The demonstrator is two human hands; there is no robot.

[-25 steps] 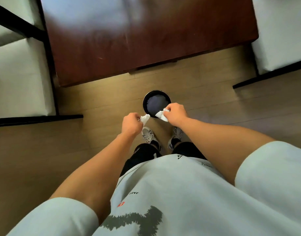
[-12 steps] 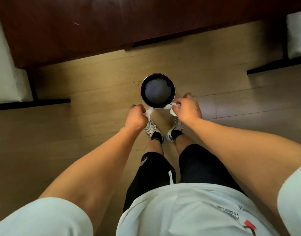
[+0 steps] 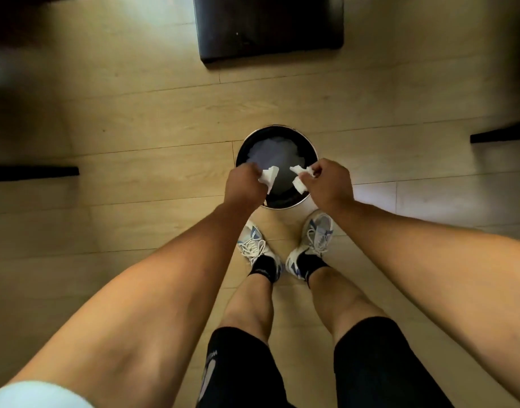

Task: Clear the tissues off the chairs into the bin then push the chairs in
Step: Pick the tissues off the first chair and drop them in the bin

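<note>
A round black bin (image 3: pixel 278 134) stands on the wooden floor just ahead of my feet, with pale crumpled paper inside. My left hand (image 3: pixel 244 187) grips a white tissue (image 3: pixel 269 176) over the bin's near left rim. My right hand (image 3: pixel 326 184) pinches another white tissue (image 3: pixel 301 178) over the near right part of the opening. Both tissues hang above the bin's mouth, a short gap between them.
A dark square table base (image 3: pixel 270 25) sits on the floor beyond the bin. Black chair leg bars show at the left edge (image 3: pixel 32 172) and right edge (image 3: pixel 500 135). My shoes (image 3: pixel 282 245) stand right behind the bin.
I have bent further down, so the bin looks larger. Both hands moved forward from beside the rim to over the opening, still holding their tissues. The tabletop and chair seats left view.
</note>
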